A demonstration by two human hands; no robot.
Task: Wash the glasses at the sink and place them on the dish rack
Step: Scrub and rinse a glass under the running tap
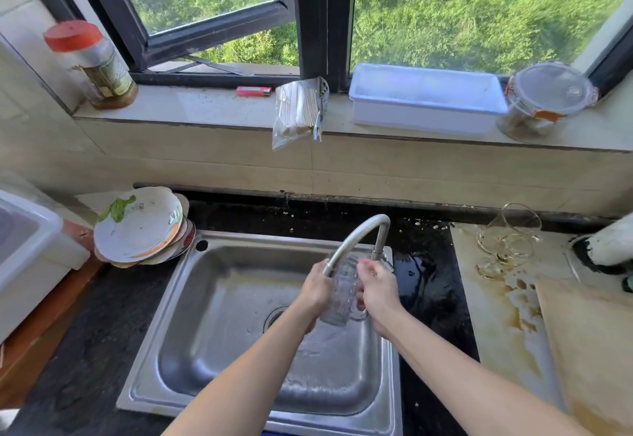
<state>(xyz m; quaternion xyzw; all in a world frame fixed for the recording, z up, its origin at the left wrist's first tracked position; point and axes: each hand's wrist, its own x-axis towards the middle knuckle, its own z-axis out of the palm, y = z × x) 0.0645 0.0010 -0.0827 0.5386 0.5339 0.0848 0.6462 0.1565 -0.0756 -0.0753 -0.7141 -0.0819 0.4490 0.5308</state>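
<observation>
A clear textured glass mug point(342, 293) is held over the steel sink point(212, 302), right under the spout of the curved faucet point(356, 237). My left hand point(317, 290) grips its left side. My right hand point(378, 290) holds its right side, where the handle is. Two gold-rimmed stemmed glasses point(507, 242) lie on the counter to the right of the sink, one partly over the other.
A stack of dirty plates point(140, 226) leans at the sink's back left corner. A white plastic bin point(27, 240) stands at far left. The sill holds a red-lidded jar point(92, 62), a white tray point(424, 98) and a glass container point(544, 99). A board point(589, 350) lies at right.
</observation>
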